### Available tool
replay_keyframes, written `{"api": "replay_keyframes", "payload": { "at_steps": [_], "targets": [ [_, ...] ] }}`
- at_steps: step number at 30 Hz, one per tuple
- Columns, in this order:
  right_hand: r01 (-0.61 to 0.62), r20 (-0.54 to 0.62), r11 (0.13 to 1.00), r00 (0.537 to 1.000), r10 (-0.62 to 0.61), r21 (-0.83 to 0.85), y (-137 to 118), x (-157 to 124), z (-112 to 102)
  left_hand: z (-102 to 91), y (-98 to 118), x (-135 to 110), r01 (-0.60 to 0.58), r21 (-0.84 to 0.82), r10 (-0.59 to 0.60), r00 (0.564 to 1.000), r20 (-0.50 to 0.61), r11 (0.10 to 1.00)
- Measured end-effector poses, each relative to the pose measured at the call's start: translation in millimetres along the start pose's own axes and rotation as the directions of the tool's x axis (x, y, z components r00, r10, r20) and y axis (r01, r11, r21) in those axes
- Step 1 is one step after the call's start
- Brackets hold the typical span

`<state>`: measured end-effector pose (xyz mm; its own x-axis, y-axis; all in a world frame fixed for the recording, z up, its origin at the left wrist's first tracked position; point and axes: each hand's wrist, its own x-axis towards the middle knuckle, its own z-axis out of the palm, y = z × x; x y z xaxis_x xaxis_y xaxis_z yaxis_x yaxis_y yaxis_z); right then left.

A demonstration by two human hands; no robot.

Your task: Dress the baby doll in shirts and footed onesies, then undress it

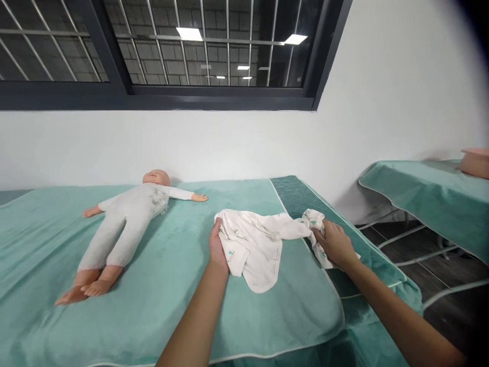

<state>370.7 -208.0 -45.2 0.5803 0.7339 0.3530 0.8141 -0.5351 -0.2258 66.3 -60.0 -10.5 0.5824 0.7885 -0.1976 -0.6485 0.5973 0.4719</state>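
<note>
A white baby garment point(255, 243) with small teal prints lies crumpled on the teal blanket point(171, 295). My left hand point(216, 244) grips its left edge, fingers tucked under the cloth. My right hand point(334, 241) is closed on the garment's right end near the blanket's edge. A baby doll point(128, 219) in a pale grey suit lies on its back to the left, arms spread, bare feet toward me, well apart from both hands.
The blanket covers a table against a white wall under a dark barred window point(160, 51). A darker teal strip point(301, 196) runs along the right side. Another teal-covered table point(424, 199) with a pinkish object point(476, 162) stands at the right, across a dark floor gap.
</note>
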Motion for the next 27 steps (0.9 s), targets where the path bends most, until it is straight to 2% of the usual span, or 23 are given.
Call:
{"api": "replay_keyframes", "payload": {
  "at_steps": [4, 7, 9, 11, 13, 14, 15, 16, 18, 19, 20, 21, 23, 25, 27],
  "targets": [
    [0.01, 0.069, 1.0, 0.998, -0.01, -0.01, 8, 2, 7, 7.2, 4, 8, -0.004, 0.054, 0.009, 0.996, -0.091, 0.999],
    [0.042, 0.099, 0.999, 0.994, -0.042, 0.002, 14, 10, 0, 24.2, 24, 13, 0.006, 0.173, 0.017, 0.991, -0.134, 0.985],
    [0.008, 0.034, 1.0, 0.999, -0.008, 0.004, 8, 14, -9, 42.5, 46, 9, -0.057, 0.287, 0.062, 0.998, -0.009, 0.956],
    [-0.013, -0.087, 0.998, 0.996, 0.018, 0.058, -11, 16, -25, 64.9, 69, -4, -0.184, 0.425, 0.104, 0.973, 0.205, 0.886],
    [0.103, -0.149, 0.972, 0.986, -0.072, 0.211, -43, 14, -49, 89.1, 88, -24, -0.27, 0.572, 0.077, 0.938, 0.339, 0.774],
    [0.183, -0.128, 0.924, 0.981, -0.148, 0.335, -63, 11, -64, 101.1, 95, -36, -0.3, 0.651, 0.051, 0.926, 0.373, 0.697],
    [0.254, -0.064, 0.84, 0.965, -0.255, 0.479, -85, 9, -80, 112.7, 100, -47, -0.328, 0.725, 0.018, 0.917, 0.399, 0.606],
    [0.302, 0.005, 0.736, 0.924, -0.382, 0.606, -108, 6, -95, 123.7, 104, -58, -0.356, 0.782, -0.018, 0.905, 0.424, 0.512],
    [0.334, 0.082, 0.564, 0.805, -0.587, 0.755, -149, 3, -124, 142.9, 109, -78, -0.418, 0.839, -0.075, 0.88, 0.469, 0.348],
    [0.331, 0.129, 0.539, 0.751, -0.647, 0.774, -167, 3, -136, 150.8, 111, -87, -0.451, 0.85, -0.095, 0.866, 0.49, 0.273],
    [0.324, 0.161, 0.553, 0.737, -0.656, 0.767, -181, 4, -146, 157.4, 114, -96, -0.485, 0.852, -0.095, 0.855, 0.509, 0.198],
    [0.329, 0.185, 0.578, 0.732, -0.656, 0.747, -191, 7, -153, 162.8, 118, -104, -0.515, 0.849, -0.075, 0.848, 0.525, 0.119],
    [0.375, 0.143, 0.582, 0.742, -0.655, 0.721, -200, 14, -162, 169.3, 129, -118, -0.551, 0.833, 0.017, 0.834, 0.552, -0.047],
    [0.433, 0.062, 0.582, 0.764, -0.642, 0.688, -197, 21, -166, 170.6, 142, -131, -0.533, 0.825, 0.13, 0.819, 0.559, -0.189],
    [0.464, -0.004, 0.603, 0.795, -0.607, 0.649, -185, 25, -169, 167.1, 154, -141, -0.466, 0.832, 0.279, 0.791, 0.544, -0.301]
  ]
}}
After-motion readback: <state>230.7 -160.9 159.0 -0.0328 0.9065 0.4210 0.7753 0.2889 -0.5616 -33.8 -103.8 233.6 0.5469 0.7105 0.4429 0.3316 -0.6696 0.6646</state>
